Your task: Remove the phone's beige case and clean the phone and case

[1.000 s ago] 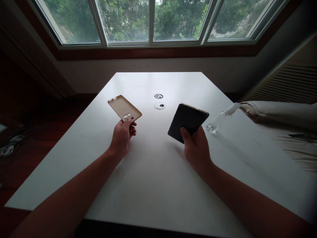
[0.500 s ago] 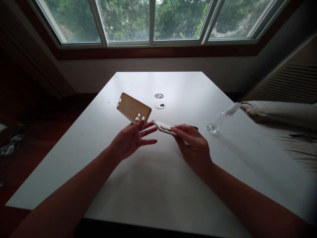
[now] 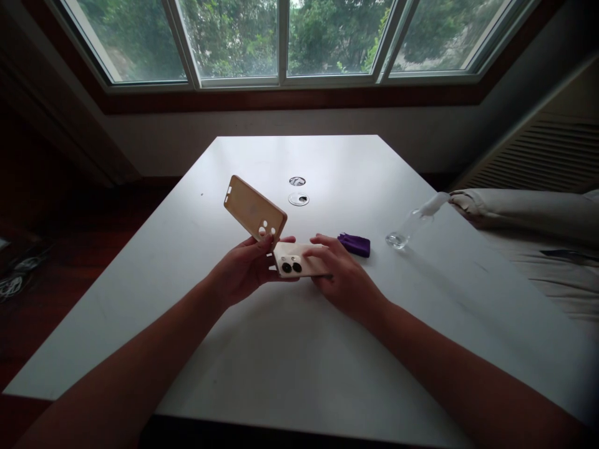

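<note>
My left hand [image 3: 243, 268] pinches a tan phone case [image 3: 253, 209] between thumb and finger, near the case's camera holes. The case is tilted, its inner side showing. Under it, the fingers of the same hand reach beneath the camera end of a pale phone [image 3: 306, 259]. My right hand [image 3: 344, 277] grips the other end of the phone, whose back with two dark lenses faces up. Just beyond my right hand a folded purple cloth [image 3: 355, 245] lies on the table.
A clear spray bottle [image 3: 412, 224] lies on its side at the right of the white table [image 3: 262, 362]. Two round fittings [image 3: 298, 199] are set in the tabletop near the middle. Beyond the right edge is a bed with a rolled light cover [image 3: 528, 206].
The phone has turned from nearly edge-on to back up and moved onto my left fingers. My right hand has shifted left and down, uncovering the purple cloth.
</note>
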Motion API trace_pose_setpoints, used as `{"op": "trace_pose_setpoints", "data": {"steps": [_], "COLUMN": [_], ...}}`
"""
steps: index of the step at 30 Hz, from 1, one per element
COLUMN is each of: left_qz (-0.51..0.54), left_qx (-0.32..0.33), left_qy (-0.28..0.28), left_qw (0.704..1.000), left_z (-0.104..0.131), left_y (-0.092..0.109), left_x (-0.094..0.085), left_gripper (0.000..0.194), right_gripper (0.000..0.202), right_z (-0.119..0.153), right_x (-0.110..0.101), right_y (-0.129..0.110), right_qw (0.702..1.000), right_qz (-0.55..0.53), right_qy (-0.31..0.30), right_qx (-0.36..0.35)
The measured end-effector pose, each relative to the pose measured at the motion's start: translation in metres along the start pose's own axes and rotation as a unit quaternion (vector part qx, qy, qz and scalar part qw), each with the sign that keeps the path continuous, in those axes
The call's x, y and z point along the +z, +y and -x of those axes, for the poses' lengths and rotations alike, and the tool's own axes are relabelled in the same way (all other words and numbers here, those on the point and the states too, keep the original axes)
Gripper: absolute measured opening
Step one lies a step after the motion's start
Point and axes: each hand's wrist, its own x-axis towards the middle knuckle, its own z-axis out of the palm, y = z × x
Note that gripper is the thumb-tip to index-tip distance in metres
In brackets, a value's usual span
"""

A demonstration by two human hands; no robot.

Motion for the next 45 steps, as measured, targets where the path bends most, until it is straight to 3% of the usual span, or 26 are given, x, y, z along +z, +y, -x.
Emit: {"op": "trace_pose_setpoints", "data": {"steps": [6,9,13,21,27,34,45], "left_qz": [-0.016,-0.011,-0.022,0.013,0.026,0.002,-0.079], "left_qx": [-0.019,-0.013,-0.009,0.042,0.094,0.131,0.132], "left_qy": [0.041,0.068,0.06,0.054,0.117,0.247,0.276], "left_qw": [0.999,0.998,0.998,0.998,0.988,0.96,0.949], "left_z": [-0.003,-0.004,-0.005,-0.007,-0.01,-0.018,-0.017], "left_y": [0.001,0.002,0.004,0.012,0.013,0.009,0.004], "left_x": [-0.001,0.0,-0.002,-0.009,-0.011,-0.022,-0.02], "left_gripper": [0.027,0.029,0.03,0.015,0.014,0.018,0.02], "right_gripper": [0.046,0.052,0.067,0.069,0.066,0.054,0.05], "right_z": [-0.002,-0.004,-0.003,-0.004,-0.005,-0.005,-0.004], "right_x": [0.0,-0.003,-0.005,-0.006,-0.005,-0.003,0.002], "right_y": [0.014,0.018,0.014,-0.002,-0.006,0.003,0.013], "right_qw": [0.995,0.995,0.994,0.995,0.995,0.991,0.983], "right_qz": [-0.005,-0.02,-0.045,0.012,0.012,0.053,0.108], "right_qy": [-0.086,-0.092,-0.093,-0.04,0.009,0.022,0.012], "right_qx": [0.043,0.024,0.045,0.094,0.097,0.117,0.15]}}
